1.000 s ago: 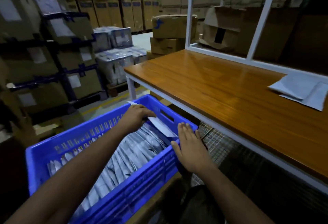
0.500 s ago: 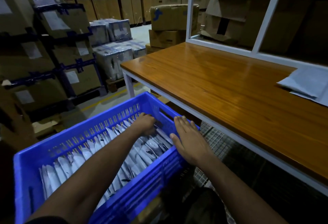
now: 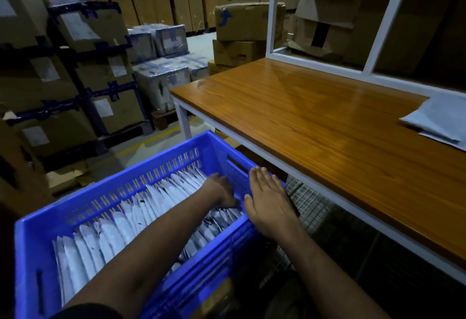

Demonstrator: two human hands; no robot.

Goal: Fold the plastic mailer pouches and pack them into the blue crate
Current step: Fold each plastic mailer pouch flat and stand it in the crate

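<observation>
the blue crate [image 3: 75,220] sits low at the near left, just beside the near edge of the table [image 3: 315,126] and below its top. inside the crate, folded mailer pouches [image 3: 121,230] stand on edge in a packed row running from the near left end to the far right end. the left hand [image 3: 220,190] is inside the crate at its far right end, knuckles up, fingers bent downward into the last pouches of the row; whether the fingers clasp a pouch or only press on it cannot be told, as the fingertips are hidden. the right hand [image 3: 268,203] lies flat on the right rim of the crate at the far right corner, fingers straight and together, pointing away from the person, thumb on the inner side of the rim; it grasps nothing. the two hands are near each other but apart. on the table top at the far right edge of view lies a small stack of flat unfolded mailer pouches [image 3: 441,121], well apart from the crate. a white frame [image 3: 272,10] rises from the far side of the table. stacked cardboard boxes [image 3: 242,31] and wrapped bundles [image 3: 164,79] stand on the floor beyond.
</observation>
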